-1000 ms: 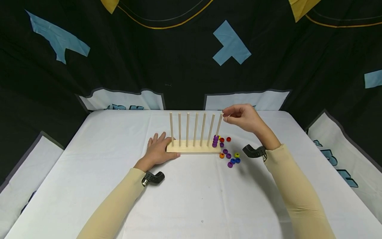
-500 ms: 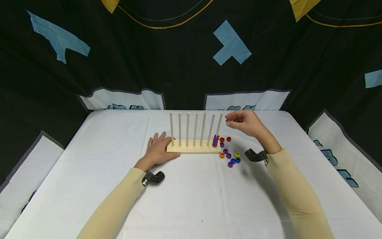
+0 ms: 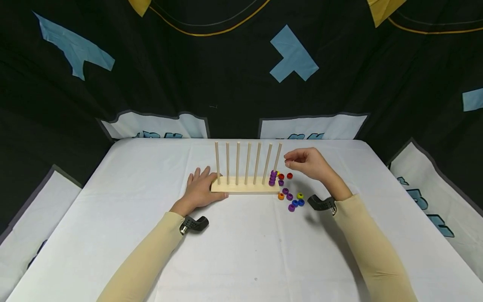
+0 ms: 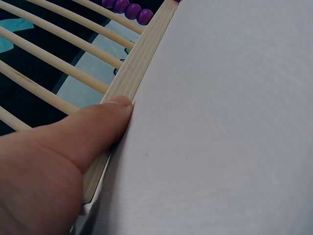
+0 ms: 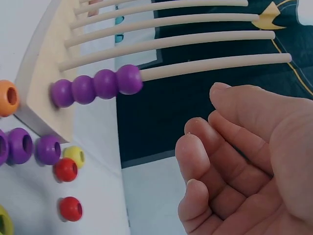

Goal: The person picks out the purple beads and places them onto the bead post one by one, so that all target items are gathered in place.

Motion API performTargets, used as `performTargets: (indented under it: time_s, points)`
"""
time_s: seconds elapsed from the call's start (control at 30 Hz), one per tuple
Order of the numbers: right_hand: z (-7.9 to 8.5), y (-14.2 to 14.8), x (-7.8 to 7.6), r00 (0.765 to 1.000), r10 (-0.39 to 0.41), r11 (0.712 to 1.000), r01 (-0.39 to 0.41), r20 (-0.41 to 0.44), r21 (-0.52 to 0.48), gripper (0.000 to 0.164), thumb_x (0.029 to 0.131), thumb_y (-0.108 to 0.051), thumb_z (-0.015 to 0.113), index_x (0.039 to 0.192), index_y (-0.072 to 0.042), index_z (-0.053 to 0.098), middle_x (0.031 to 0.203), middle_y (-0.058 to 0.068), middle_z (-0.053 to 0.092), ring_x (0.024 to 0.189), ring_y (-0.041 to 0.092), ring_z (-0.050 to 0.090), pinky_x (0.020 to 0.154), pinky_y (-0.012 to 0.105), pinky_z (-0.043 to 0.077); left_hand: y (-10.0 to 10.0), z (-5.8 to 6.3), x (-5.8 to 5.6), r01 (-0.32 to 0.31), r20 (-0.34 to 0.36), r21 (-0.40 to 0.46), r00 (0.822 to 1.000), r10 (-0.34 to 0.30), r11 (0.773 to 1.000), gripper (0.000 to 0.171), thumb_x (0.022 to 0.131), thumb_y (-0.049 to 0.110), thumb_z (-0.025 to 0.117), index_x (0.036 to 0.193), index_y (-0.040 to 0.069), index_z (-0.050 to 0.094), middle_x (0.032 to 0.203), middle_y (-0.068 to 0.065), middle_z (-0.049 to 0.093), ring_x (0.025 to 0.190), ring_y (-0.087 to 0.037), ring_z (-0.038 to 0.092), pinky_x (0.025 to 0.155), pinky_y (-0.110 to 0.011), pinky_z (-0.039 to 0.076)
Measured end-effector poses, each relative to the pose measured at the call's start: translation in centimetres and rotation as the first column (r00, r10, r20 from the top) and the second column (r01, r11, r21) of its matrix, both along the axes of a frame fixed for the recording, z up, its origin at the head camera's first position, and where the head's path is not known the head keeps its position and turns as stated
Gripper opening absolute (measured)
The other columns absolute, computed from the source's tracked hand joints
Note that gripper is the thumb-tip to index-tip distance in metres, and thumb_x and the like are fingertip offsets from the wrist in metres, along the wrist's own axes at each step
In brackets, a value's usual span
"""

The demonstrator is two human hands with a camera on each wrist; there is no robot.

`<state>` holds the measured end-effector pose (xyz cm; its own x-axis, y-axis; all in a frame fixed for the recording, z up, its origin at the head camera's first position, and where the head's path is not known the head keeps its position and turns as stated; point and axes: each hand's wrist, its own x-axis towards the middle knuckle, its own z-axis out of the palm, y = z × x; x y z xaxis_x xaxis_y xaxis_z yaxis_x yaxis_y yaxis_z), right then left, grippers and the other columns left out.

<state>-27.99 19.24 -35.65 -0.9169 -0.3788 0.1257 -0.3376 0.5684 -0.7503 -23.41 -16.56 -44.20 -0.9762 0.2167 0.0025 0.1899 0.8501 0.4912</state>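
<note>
A pale wooden peg rack (image 3: 245,187) with several upright rods stands on the table. My left hand (image 3: 199,188) grips its left end, the thumb (image 4: 105,120) along the front edge and a finger behind. Several purple beads (image 5: 105,84) are stacked at the bottom of the rightmost rod (image 5: 220,66). My right hand (image 3: 307,162) hovers to the right of that rod, apart from it. Its fingers (image 5: 193,152) are loosely bent, and nothing shows between them and the thumb.
Loose beads lie right of the rack: purple beads (image 3: 289,196), blue beads (image 3: 300,202), red beads (image 3: 289,175), an orange bead (image 3: 281,196) and a yellow bead (image 3: 299,196). A white cloth covers the table (image 3: 226,251); a dark curtain (image 3: 226,84) hangs behind.
My right hand has come down from beside the top of the rightmost rod and stands slightly farther from it. The left hand and the rack have stayed put.
</note>
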Motion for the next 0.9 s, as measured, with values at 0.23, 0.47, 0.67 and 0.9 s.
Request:
performTargets:
  time_s: [0.23,0.47,0.67,0.9]
  points:
    - [-1.1,-0.1,0.0,0.999,-0.007,1.0,0.007,0.043,-0.007,0.029,0.095,-0.012,0.07,0.119,0.005,0.07,0.108,0.023,0.074,0.087,0.026,0.071,0.075,0.016,0.055,0.0,0.0,0.0,-0.002,-0.004,0.008,1.0,0.002,1.0,0.076,0.086,0.05,0.075,0.146,0.008,0.053,0.165,-0.03,0.024,0.154,-0.057,0.007,0.123,-0.07,0.005]
    - [-2.1,0.0,0.0,0.997,-0.032,0.999,0.033,0.063,-0.014,0.031,0.097,-0.015,0.069,0.121,0.005,0.07,0.11,0.022,0.074,0.092,0.039,0.071,0.081,0.018,0.053,0.0,0.1,0.0,0.0,0.0,0.012,1.0,0.0,1.0,0.076,0.086,0.05,0.075,0.146,0.009,0.053,0.166,-0.03,0.023,0.155,-0.056,0.006,0.123,-0.07,0.005]
    - [-2.5,0.1,0.0,0.997,-0.035,0.999,0.037,0.068,-0.027,0.031,0.097,-0.015,0.069,0.121,0.006,0.069,0.109,0.022,0.074,0.091,0.038,0.073,0.085,0.023,0.054,0.1,0.0,0.2,-0.003,0.006,0.009,1.0,0.003,1.0,0.076,0.086,0.05,0.075,0.146,0.009,0.053,0.166,-0.03,0.023,0.155,-0.056,0.005,0.123,-0.07,0.004]
    - [-2.9,0.1,-0.1,0.997,-0.037,0.999,0.039,0.065,-0.026,0.031,0.096,-0.012,0.069,0.121,0.008,0.069,0.107,0.022,0.075,0.09,0.04,0.073,0.08,0.021,0.054,0.1,0.0,0.2,-0.005,-0.005,0.013,1.0,0.005,1.0,0.075,0.086,0.049,0.075,0.145,0.008,0.053,0.165,-0.03,0.024,0.154,-0.057,0.006,0.123,-0.07,0.005]
